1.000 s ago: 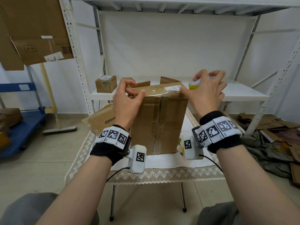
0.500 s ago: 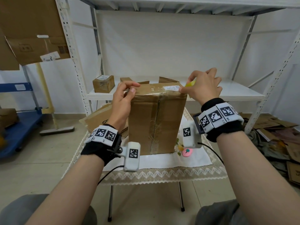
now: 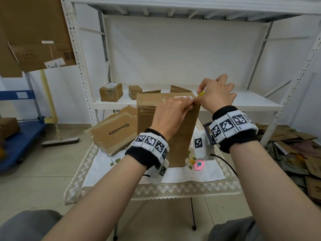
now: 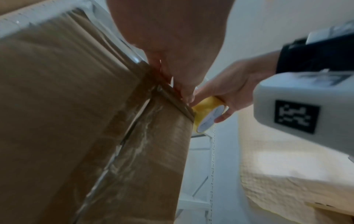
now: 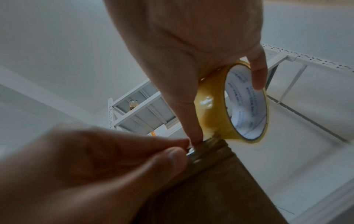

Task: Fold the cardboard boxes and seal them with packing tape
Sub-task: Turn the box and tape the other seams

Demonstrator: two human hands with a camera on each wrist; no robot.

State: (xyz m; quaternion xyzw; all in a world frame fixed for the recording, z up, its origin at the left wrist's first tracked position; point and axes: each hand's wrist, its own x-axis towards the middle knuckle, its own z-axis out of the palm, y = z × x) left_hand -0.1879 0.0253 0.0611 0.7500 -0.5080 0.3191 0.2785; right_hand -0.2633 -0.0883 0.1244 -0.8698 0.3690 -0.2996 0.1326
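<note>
A tall brown cardboard box (image 3: 145, 129) stands upright on the small table, its top flaps closed and tape running across the top. My left hand (image 3: 171, 113) lies over the box's top right front edge, thumb and fingers pinching the tape at the corner (image 5: 189, 151). My right hand (image 3: 216, 97) grips a yellow roll of packing tape (image 5: 235, 104) just off the box's top right corner, one finger pressing down on that corner. The roll (image 4: 207, 115) touches the box's upper edge.
The table has a white lace-edged cloth (image 3: 205, 174) with a pink round thing (image 3: 198, 165) by the box's foot. Flattened cardboard (image 3: 112, 134) leans at the table's left. Small boxes (image 3: 111, 92) sit on the white shelf (image 3: 251, 101) behind. Cardboard scraps (image 3: 295, 153) lie on the floor right.
My left hand slid from the box's top left corner across to the top right corner. The right hand with the roll came down against that corner. The view shifted closer.
</note>
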